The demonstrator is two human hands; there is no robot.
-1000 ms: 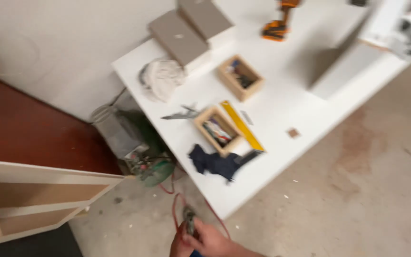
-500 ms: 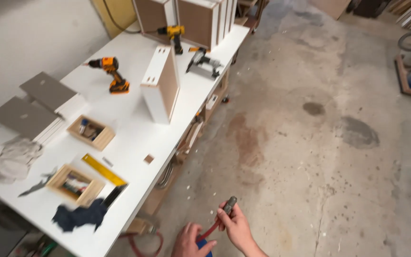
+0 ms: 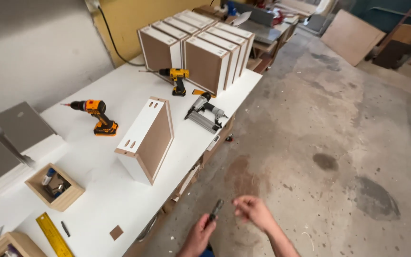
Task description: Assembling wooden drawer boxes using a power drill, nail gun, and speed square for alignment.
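Grey stained concrete floor (image 3: 338,143) fills the right of the frame, with a long white workbench (image 3: 120,157) running up the left. At the bottom centre, over the floor just off the bench edge, the left hand (image 3: 197,237) has its fingers wrapped tight round a small dark tool (image 3: 214,210) that points up and to the right. Just beside its tip, not touching, the right hand (image 3: 253,212) hangs with fingers loosely curled and slightly apart, holding nothing. On the bench nearest the hands lie a small brown square (image 3: 116,232), a yellow ruler (image 3: 53,234) and a small wooden box (image 3: 55,187). Further up stand a white drawer box (image 3: 147,139), an orange drill (image 3: 96,115), a nail gun (image 3: 204,113), a yellow drill (image 3: 177,80) and a row of drawer boxes (image 3: 196,47) at the upper middle
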